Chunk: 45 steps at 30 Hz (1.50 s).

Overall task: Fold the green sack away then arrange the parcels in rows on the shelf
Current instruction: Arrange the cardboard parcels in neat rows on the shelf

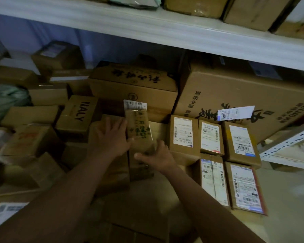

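Note:
A narrow brown parcel (139,130) with green print and a white label at its far end stands among the boxes at the centre. My left hand (111,139) lies flat with spread fingers on the box beside it, thumb touching the parcel's left side. My right hand (156,156) grips the parcel's near end. To the right, several small labelled parcels (211,137) lie in two neat rows. A green sack (5,100) is bunched at the far left, behind loose boxes.
A large printed carton (235,95) and a medium box (133,85) stand at the back under a white shelf board (165,30). A NALY box (77,113) and jumbled cartons fill the left. A white perforated shelf upright (288,142) is at right.

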Motion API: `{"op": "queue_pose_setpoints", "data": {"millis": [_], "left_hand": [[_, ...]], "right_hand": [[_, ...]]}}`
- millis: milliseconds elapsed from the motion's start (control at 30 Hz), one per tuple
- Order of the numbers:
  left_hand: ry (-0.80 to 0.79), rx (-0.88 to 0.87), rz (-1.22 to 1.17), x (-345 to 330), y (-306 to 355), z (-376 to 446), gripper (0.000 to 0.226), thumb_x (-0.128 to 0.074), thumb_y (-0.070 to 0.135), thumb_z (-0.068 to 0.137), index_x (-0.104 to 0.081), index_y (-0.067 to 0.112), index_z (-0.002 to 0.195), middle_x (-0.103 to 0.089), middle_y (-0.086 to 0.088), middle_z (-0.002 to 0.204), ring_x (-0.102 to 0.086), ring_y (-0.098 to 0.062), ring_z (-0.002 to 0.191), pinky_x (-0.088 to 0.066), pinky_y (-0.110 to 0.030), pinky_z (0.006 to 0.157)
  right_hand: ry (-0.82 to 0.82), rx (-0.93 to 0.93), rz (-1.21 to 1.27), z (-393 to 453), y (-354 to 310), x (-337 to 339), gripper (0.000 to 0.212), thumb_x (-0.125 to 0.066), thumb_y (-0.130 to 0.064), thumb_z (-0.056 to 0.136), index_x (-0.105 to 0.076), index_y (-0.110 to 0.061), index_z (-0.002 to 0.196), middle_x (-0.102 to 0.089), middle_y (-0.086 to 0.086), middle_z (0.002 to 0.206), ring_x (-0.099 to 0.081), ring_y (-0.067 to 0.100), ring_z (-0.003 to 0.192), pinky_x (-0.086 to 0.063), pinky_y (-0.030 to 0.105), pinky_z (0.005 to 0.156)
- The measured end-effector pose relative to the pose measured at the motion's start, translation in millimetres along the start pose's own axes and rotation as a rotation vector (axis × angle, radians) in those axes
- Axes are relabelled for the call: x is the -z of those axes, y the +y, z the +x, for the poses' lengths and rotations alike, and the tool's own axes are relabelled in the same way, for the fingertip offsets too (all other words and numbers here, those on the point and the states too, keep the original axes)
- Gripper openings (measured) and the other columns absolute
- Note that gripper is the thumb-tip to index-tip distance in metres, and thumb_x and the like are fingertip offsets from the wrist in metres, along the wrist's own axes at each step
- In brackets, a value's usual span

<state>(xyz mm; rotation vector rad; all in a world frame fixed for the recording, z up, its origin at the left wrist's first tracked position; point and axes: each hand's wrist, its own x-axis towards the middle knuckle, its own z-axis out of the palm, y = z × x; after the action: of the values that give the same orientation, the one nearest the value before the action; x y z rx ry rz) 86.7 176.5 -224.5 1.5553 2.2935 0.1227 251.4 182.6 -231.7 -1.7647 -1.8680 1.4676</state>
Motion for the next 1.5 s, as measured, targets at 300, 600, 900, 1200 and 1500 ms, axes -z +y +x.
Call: {"op": "queue_pose_setpoints", "data": {"millis": [300, 600, 900, 1200, 1500], "left_hand": [[-0.135, -0.050, 0.217, 27.9, -35.9, -15.0, 0.067, -0.063, 0.054, 0.078, -0.044, 0.026, 0.136, -0.025, -0.008, 0.145, -0.020, -0.032, 0.136, -0.011, -0.061, 0.113], [-0.032, -0.104, -0.108, 6.6, 0.8, -7.7, 0.054, -0.053, 0.043, 0.091, -0.033, 0.022, 0.137, -0.059, -0.003, 0.114, -0.058, -0.021, 0.100, -0.045, -0.033, 0.073], [-0.163, 0.070, -0.543, 9.2, -5.0, -1.7, 0.078, -0.072, 0.027, 0.082, -0.026, 0.015, 0.144, -0.048, -0.006, 0.135, -0.045, -0.028, 0.129, -0.043, -0.038, 0.095], [0.063, 0.231, -0.221, 9.1, -29.0, 16.8, 0.046, -0.069, 0.035, 0.084, -0.053, 0.014, 0.122, -0.053, -0.008, 0.122, -0.056, -0.023, 0.099, -0.043, -0.028, 0.067], [-0.120, 0.176, -0.133, 2.2, -31.5, 53.1, 0.077, -0.070, 0.039, 0.080, -0.034, 0.016, 0.143, -0.025, -0.015, 0.145, -0.037, -0.033, 0.128, -0.042, -0.044, 0.101]], "right_hand": [[0.063, -0.191, 0.150, -13.4, -4.9, -22.0, 0.107, -0.082, -0.040, 0.064, -0.020, -0.015, 0.148, -0.045, 0.009, 0.143, -0.047, 0.029, 0.127, -0.045, 0.043, 0.103], [0.004, -0.338, 0.442, -36.3, 1.9, -26.7, 0.051, -0.071, -0.034, 0.082, -0.048, -0.024, 0.126, -0.061, 0.002, 0.098, -0.064, 0.033, 0.097, -0.054, 0.050, 0.087], [0.174, -0.086, 0.167, -11.6, -16.1, -21.6, 0.071, -0.067, -0.009, 0.081, -0.035, -0.023, 0.143, -0.049, 0.009, 0.133, -0.053, 0.026, 0.115, -0.048, 0.036, 0.099], [0.321, -0.015, -0.574, 16.7, -6.7, -27.6, 0.060, -0.063, -0.031, 0.086, -0.035, -0.033, 0.139, -0.026, 0.009, 0.145, -0.041, 0.028, 0.125, -0.048, 0.040, 0.094], [0.337, 0.136, -0.974, 56.3, -6.3, -17.1, 0.059, -0.060, -0.029, 0.087, -0.036, -0.032, 0.141, -0.033, 0.008, 0.150, -0.036, 0.029, 0.136, 0.002, 0.059, 0.114]]}}
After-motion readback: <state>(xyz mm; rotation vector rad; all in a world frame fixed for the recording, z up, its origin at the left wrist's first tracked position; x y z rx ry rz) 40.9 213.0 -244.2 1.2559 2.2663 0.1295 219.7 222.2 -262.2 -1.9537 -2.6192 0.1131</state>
